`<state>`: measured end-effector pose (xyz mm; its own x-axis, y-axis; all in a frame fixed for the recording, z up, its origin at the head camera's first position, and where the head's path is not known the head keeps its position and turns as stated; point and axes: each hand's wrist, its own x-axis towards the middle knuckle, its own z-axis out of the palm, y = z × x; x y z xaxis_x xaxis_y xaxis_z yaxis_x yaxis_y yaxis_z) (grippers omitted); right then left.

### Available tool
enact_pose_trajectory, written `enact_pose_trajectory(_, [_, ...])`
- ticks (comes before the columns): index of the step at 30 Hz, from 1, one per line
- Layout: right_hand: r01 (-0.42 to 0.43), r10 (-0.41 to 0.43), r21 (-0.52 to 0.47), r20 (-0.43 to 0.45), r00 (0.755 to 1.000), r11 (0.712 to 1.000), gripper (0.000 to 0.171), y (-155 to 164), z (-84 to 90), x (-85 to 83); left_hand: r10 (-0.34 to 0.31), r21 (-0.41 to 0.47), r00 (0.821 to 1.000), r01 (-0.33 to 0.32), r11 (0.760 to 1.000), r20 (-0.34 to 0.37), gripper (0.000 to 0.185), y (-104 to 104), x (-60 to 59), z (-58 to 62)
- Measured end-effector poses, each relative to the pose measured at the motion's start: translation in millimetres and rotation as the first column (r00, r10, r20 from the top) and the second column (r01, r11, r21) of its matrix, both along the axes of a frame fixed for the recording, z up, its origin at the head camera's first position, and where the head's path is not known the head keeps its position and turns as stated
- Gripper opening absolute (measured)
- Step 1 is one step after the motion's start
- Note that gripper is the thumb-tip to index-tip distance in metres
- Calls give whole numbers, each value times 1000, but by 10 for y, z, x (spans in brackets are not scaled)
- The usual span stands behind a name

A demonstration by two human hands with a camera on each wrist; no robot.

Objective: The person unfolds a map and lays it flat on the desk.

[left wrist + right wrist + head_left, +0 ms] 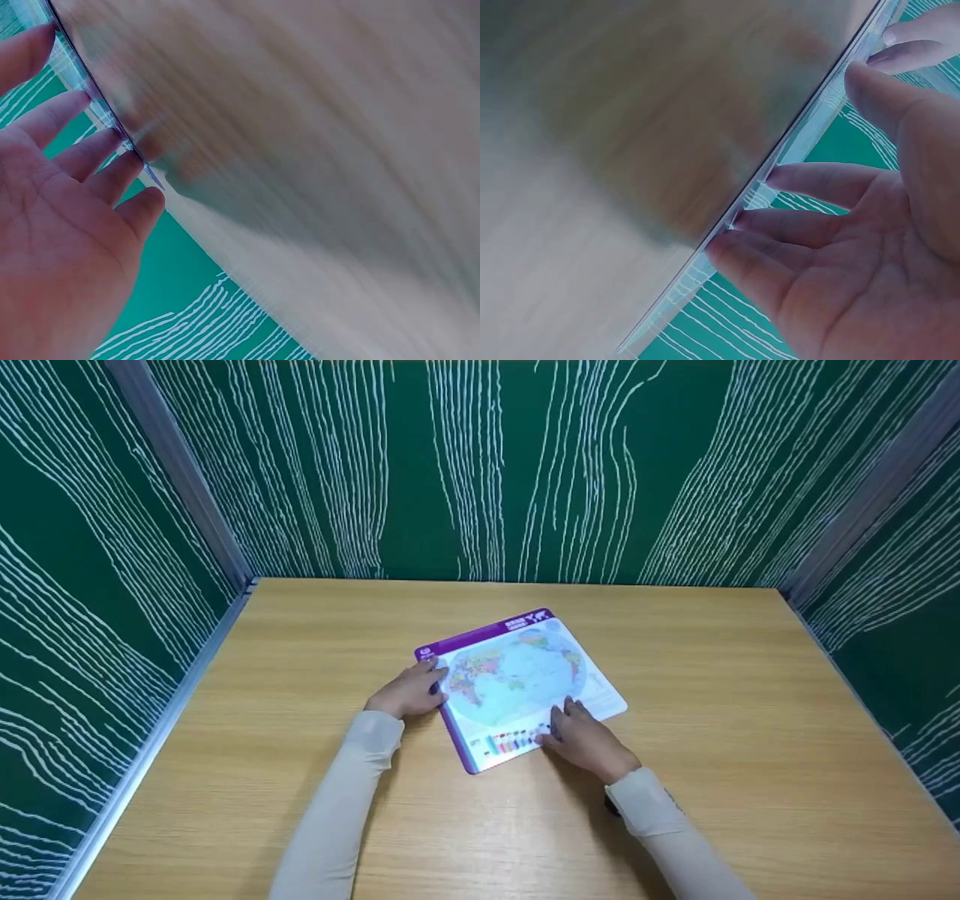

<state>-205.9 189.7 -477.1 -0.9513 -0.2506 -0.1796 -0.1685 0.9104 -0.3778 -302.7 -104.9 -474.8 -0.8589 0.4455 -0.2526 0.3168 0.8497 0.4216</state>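
A world map sheet [517, 690] with a purple border along its top and left side lies turned at an angle on the table. My left hand [411, 690] rests on its left edge, fingertips on the sheet near the purple corner. On the near edge, by the coloured legend, my right hand [589, 739] touches it with fingers spread. In the left wrist view the sheet shows edge-on as a thin line, and the left fingers [101, 154] reach it almost straight. Likewise the right fingers [795, 217] meet the thin edge, extended and apart.
The wooden table [712, 660] extends around the sheet on every side. Green panels [412, 472] with wavy white lines enclose the back and both sides. Grey posts [180, 465] stand at the back corners.
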Motion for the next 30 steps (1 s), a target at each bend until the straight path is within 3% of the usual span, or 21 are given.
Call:
enact_pose_trajectory(14, [-44, 45, 14, -66, 997, 999, 52, 78, -8, -143, 13, 38, 1000, -13, 999, 1, 58, 17, 86, 32])
enact_pose_trajectory(21, [17, -16, -18, 36, 999, 1000, 57, 127, 55, -174, 32, 5, 999, -31, 999, -15, 57, 34, 136, 20])
enact_pose_trajectory(30, [-58, 58, -1, 0, 998, 998, 53, 212, 67, -271, 52, -7, 999, -52, 999, -2, 57, 58, 206, 16])
